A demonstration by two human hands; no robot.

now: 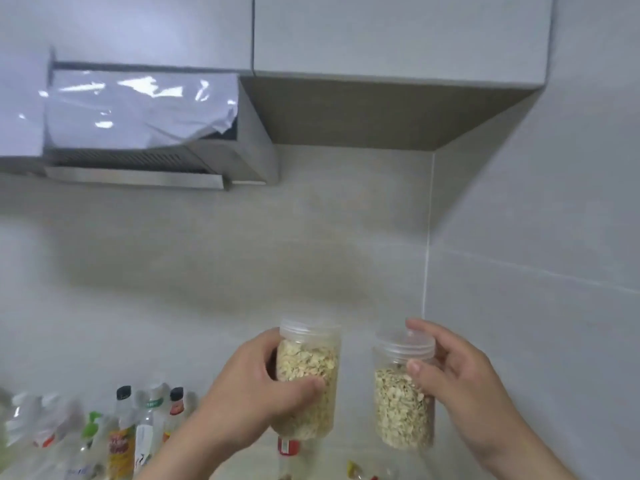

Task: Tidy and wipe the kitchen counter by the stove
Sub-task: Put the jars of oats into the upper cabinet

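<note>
Two clear plastic jars of oat flakes are held up in front of the tiled wall. My left hand [252, 389] grips the fuller jar [310, 362], thumb across its front. My right hand [460, 386] grips the other jar [398, 414], thumb on its side and fingers over its clear lid. Both jars are upright and apart from each other, well above the counter, which is almost out of view at the bottom edge.
A row of bottles [138, 431] stands at the lower left against the wall. A range hood [149, 140] covered with plastic film hangs at the upper left, wall cabinets [398, 36] above. A red-capped item [288, 446] shows below the left jar.
</note>
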